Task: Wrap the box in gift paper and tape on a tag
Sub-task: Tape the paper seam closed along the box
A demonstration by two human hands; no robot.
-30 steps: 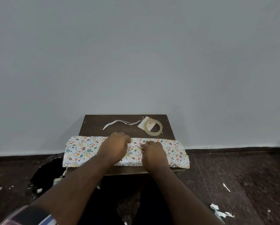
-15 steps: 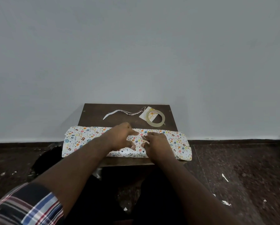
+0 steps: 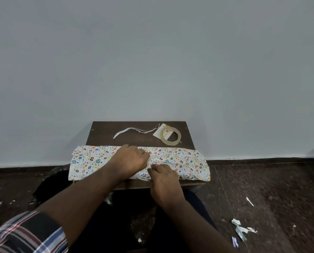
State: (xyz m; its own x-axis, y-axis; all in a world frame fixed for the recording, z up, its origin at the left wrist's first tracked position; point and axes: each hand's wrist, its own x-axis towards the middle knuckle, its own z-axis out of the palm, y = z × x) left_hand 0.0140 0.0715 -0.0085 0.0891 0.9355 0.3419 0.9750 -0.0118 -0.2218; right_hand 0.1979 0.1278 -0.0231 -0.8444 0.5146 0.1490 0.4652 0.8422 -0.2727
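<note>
The long box in white gift paper [image 3: 90, 161] with small coloured prints lies across the near half of a small brown table [image 3: 107, 132]. My left hand [image 3: 132, 159] rests on top of it near the middle, palm down, pressing the paper. Just to its right, my right hand [image 3: 164, 181] sits at the box's near edge with bent fingertips touching the paper seam. A clear tape roll [image 3: 170, 143] lies at the table's back right, on top of a white tag [image 3: 157, 133].
A thin white paper strip [image 3: 127, 130] curls across the back of the table. The table stands against a plain grey wall. Torn paper scraps [image 3: 241, 230] litter the dark floor at the right. A black shape [image 3: 50, 183] lies on the floor at the left.
My right hand has slid from the top of the box back to its near edge. My left hand has stayed pressing on the middle.
</note>
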